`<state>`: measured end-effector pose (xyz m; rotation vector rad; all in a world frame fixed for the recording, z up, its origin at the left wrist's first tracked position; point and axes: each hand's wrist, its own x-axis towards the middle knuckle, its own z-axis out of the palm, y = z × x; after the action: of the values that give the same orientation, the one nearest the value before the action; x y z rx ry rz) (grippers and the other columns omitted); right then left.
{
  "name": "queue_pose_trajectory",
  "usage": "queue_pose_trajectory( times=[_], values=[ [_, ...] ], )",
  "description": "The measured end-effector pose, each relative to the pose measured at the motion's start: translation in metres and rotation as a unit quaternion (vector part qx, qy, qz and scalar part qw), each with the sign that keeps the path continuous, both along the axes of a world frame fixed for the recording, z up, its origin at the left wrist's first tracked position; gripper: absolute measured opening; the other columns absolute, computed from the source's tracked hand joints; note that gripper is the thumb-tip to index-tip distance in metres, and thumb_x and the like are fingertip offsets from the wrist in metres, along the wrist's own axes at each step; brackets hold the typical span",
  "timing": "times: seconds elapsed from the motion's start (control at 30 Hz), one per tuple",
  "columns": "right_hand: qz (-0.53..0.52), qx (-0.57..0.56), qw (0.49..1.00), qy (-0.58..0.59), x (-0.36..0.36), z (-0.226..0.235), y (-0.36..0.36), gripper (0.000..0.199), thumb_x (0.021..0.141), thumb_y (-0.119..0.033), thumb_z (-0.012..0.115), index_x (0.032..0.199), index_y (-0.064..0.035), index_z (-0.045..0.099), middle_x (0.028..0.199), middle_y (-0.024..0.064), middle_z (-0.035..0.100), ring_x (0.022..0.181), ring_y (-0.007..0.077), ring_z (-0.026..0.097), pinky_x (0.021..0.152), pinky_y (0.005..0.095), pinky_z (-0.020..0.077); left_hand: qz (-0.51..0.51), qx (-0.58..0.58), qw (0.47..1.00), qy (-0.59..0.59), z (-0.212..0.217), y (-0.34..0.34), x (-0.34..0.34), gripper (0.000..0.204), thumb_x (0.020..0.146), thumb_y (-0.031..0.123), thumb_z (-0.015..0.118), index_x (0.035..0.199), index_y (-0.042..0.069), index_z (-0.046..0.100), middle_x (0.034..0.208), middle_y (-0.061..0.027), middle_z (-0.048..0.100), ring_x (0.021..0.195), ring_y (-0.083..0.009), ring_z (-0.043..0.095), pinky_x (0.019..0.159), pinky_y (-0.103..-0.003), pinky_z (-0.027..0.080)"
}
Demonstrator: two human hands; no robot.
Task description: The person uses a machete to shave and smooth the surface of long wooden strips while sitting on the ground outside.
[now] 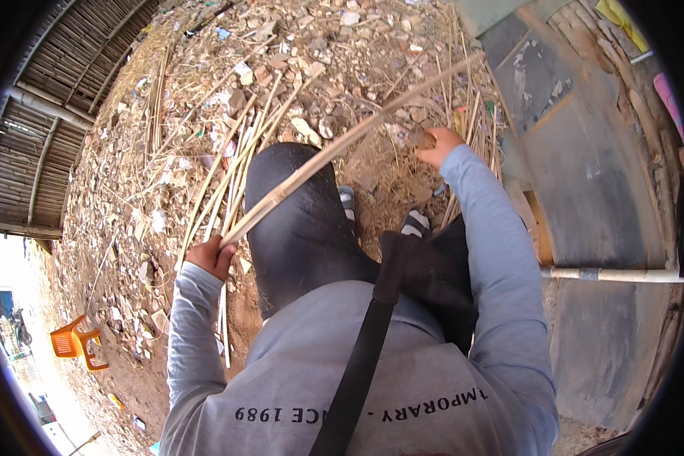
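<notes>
My left hand [213, 258] is closed round the near end of a long split bamboo strip [338, 146]. The strip slants up and away to the right, passing over my left knee, and its far end is blurred. My right hand [438, 147] is closed just below the strip, apart from it. A small brownish piece [421, 138] shows at its fingers; its kind is too blurred to tell. Beside my left knee, several loose bamboo strips [239, 156] lie in a bundle on the ground, running close to my left hand.
Stones, broken bits and litter cover the ground [156, 220]. More thin strips [482, 137] lie at the right, beside grey sheets [604, 197] crossed by a pale pole [615, 274]. A bamboo-slat wall [49, 114] stands at the far left, an orange plastic chair [70, 340] at the lower left.
</notes>
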<state>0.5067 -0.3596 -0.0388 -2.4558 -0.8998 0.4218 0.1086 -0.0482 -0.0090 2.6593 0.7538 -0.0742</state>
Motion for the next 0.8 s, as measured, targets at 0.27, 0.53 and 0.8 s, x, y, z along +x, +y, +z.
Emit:
queue_pose_trajectory(
  times=[0.27, 0.53, 0.8],
  values=[
    [0.078, -0.040, 0.986, -0.142, -0.044, 0.027, 0.019, 0.031, 0.068, -0.023, 0.069, 0.094, -0.0062, 0.066, 0.073, 0.0165, 0.064, 0.070, 0.0319, 0.064, 0.068, 0.0386, 0.0511, 0.008, -0.005, 0.999, 0.041, 0.009, -0.004, -0.008, 0.039, 0.089, 0.040, 0.056, 0.085, 0.001, 0.057, 0.067, -0.0240, 0.059, 0.066, -0.0445, 0.059, 0.060, -0.048, 0.046],
    [-0.004, -0.069, 0.997, -0.042, -0.004, 0.012, 0.009, 0.036, 0.067, -0.022, 0.070, 0.099, -0.0067, 0.066, 0.084, 0.0158, 0.068, 0.079, 0.0314, 0.065, 0.074, 0.0380, 0.0517, 0.010, -0.003, 0.998, 0.065, 0.019, 0.001, -0.002, 0.041, 0.090, 0.043, 0.054, 0.090, 0.002, 0.060, 0.069, -0.0241, 0.060, 0.069, -0.0447, 0.060, 0.064, -0.049, 0.047],
    [-0.131, -0.054, 0.989, -0.034, 0.017, 0.005, -0.006, 0.029, 0.076, -0.020, 0.066, 0.103, -0.0121, 0.066, 0.095, 0.0148, 0.068, 0.091, 0.0311, 0.065, 0.085, 0.0409, 0.0509, -0.018, 0.012, 0.999, 0.036, 0.016, 0.005, 0.007, 0.035, 0.090, 0.037, 0.057, 0.088, 0.002, 0.058, 0.068, -0.0229, 0.060, 0.067, -0.0424, 0.061, 0.061, -0.047, 0.047]
  ],
)
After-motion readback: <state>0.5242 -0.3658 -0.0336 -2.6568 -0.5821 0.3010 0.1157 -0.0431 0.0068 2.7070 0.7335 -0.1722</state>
